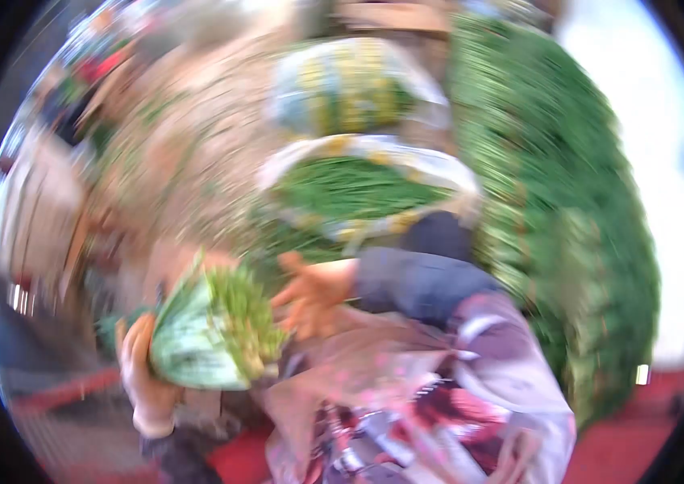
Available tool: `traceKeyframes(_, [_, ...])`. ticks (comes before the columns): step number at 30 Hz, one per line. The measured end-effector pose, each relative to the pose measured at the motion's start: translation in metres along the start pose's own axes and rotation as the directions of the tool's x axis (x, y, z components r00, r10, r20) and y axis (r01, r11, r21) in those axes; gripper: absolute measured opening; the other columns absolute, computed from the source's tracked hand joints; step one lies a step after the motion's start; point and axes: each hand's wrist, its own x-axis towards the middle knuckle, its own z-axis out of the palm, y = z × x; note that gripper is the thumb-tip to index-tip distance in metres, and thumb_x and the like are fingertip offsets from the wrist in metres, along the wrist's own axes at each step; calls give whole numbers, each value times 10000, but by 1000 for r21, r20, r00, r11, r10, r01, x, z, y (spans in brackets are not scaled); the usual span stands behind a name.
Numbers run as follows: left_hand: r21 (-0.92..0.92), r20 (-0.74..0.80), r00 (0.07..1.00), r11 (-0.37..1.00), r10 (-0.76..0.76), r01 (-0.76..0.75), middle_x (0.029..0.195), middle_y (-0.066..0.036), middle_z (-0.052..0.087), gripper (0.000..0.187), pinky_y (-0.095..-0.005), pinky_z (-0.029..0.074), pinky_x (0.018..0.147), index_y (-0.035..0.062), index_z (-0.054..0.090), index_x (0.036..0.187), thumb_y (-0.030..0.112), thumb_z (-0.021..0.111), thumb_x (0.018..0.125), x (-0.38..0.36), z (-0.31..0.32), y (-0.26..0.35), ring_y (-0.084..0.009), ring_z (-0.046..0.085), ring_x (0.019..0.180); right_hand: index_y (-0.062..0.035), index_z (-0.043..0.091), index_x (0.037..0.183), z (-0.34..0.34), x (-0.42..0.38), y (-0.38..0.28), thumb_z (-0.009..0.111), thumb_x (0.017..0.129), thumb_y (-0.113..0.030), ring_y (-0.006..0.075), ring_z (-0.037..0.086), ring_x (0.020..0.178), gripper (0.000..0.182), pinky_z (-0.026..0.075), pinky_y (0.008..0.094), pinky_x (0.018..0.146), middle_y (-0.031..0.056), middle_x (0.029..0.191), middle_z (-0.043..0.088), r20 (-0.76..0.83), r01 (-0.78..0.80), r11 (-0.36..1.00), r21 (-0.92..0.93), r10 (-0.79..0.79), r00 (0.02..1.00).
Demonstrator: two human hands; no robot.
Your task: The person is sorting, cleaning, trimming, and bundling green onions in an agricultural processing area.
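As my left hand (148,367) grips a leafy bundle (201,335), I hold my right hand (314,297) open beside it; the next move likely needs steady support.

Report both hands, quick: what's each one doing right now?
Left hand: closed on the green bundle.
Right hand: open, fingers spread beside the bundle; too blurred to tell if it touches.

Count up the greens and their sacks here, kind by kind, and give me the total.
Patterned white-and-yellow sacks, one open, one behind it: 2
Pale-green bundle of cut stalks in the left hand: 1
Long, dark-green stack of leafy stalks: 1
Total: 4
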Motion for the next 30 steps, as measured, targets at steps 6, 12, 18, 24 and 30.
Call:
traceKeyframes(6, [169,299,769,762,565,-626,1229,-125,553,446,-631,178,1107,73,556,1187,190,685,777,134,3,111,-396,452,1247,-21,551,1257,43,-30,-18,539,818,-618,156,547,1123,741,445,331,979,98,1269,586,-44,380,837,394,-396,917])
traceKeyframes(12, [372,102,671,597,735,-711,1429,-130,414,459,-572,167,1131,100,523,1272,188,609,830,234,42,156,-388,290,1372,-18,490,1314,116,-156,-45,622,863,-416,214,580,1125,615,436,387,1013,140,1286,565,-126,925,376,-46,-921,368])
traceKeyframes(18, [-174,-11,897,882,443,-438,1441,-155,397,718,-452,241,1123,64,436,1381,-47,640,701,225,90,90,-367,325,1358,-37,560,1258,112,-366,-47,663,793,-503,255,566,1144,666,436,419,1017,143,1246,586,-360,628,151,-764,-907,-219])
traceKeyframes(24, [-492,413,911,840,-7,229,1431,-113,422,745,-421,220,1130,49,406,1403,-35,650,704,152,185,-26,-255,348,1353,-23,543,1257,137,-559,-37,694,793,-419,311,544,1177,628,388,399,1070,183,1303,548,-329,335,138,-932,-708,-625])
traceKeyframes(30, [-340,742,579,555,-338,759,1461,-66,404,763,-411,233,1083,82,384,1431,73,707,740,115,231,-58,-231,314,1381,-65,604,1174,17,-701,52,745,765,-377,269,587,1027,533,458,443,923,142,1183,610,-153,5,675,-738,-161,-975])
